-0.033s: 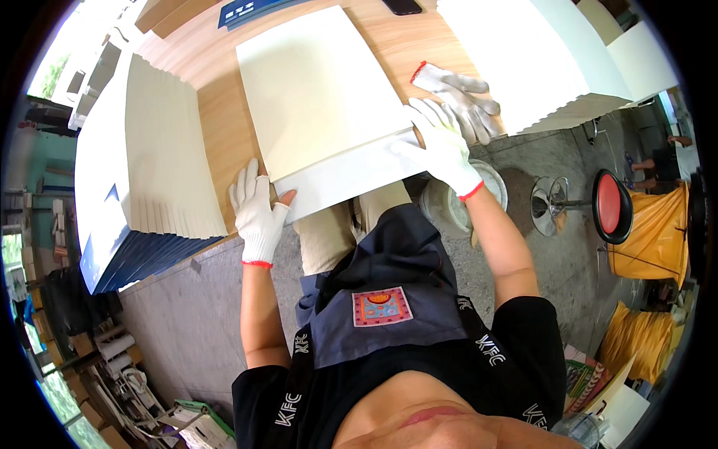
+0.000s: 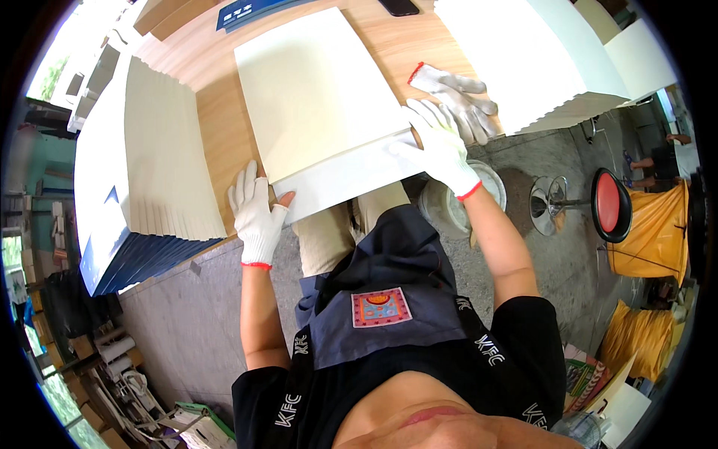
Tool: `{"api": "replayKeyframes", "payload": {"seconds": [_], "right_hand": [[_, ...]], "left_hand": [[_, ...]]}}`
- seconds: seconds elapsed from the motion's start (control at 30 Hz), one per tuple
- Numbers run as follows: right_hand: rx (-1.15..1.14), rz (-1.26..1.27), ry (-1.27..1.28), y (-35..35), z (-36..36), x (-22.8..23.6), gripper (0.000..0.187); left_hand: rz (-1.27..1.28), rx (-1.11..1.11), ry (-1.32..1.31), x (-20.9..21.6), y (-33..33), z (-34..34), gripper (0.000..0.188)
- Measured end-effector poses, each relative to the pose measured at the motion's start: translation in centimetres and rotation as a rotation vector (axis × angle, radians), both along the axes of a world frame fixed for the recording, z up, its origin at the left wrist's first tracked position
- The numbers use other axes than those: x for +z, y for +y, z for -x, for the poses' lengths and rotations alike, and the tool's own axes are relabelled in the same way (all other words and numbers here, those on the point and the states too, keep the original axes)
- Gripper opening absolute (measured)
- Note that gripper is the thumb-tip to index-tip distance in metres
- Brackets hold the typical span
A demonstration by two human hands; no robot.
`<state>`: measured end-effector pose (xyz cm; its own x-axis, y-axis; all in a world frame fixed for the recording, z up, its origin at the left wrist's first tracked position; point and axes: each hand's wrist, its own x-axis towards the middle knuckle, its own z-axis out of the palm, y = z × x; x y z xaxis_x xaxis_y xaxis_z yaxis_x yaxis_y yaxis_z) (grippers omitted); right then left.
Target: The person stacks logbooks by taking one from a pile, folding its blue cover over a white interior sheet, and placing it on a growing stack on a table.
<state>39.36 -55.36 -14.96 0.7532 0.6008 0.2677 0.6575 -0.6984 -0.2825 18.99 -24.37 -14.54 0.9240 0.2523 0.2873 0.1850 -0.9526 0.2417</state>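
Note:
A cream paper block or sheet [image 2: 318, 93] lies on the table in front of me. A white strip [image 2: 344, 173] shows along its near edge, at the table's front. My left hand [image 2: 256, 206], in a white knit glove with a red cuff, is open at the near left corner. Its fingers stretch forward and its bare thumb tip is at the strip's end. My right hand [image 2: 437, 150], gloved alike, lies open at the near right corner, fingers extended along the edge and thumb over the white strip. Beyond it lies a loose, soiled white glove [image 2: 458, 101].
A tall stack of cream-paged, blue-covered booklets [image 2: 161, 150] stands at the left. Another white paper stack [image 2: 523, 60] is at the right. A phone [image 2: 399, 7] and blue booklets [image 2: 254, 11] lie at the far side. A bucket [image 2: 486, 187] and red-seated stool [image 2: 612, 204] stand on the floor.

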Motion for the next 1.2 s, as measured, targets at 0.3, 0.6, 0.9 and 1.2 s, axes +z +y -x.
{"api": "replayKeyframes", "payload": {"seconds": [0.3, 0.6, 0.9, 1.2], "right_hand": [[-0.033, 0.036, 0.051, -0.3, 0.3, 1.5, 0.073], [0.022, -0.134, -0.071, -0.8, 0.2, -0.9, 0.077], [0.001, -0.184, -0.079, -0.2, 0.6, -0.5, 0.076], [0.022, -0.429, 0.146, -1.5, 0.2, 0.4, 0.063]], "left_hand": [[-0.098, -0.015, -0.076, 1.6, -1.0, -0.8, 0.083], [-0.006, -0.264, 0.101, 4.9, -5.1, -2.1, 0.089], [-0.046, -0.533, -0.084, 4.1, -2.7, -2.7, 0.033], [-0.093, -0.514, 0.013, 5.1, -3.2, -4.2, 0.015]]}}
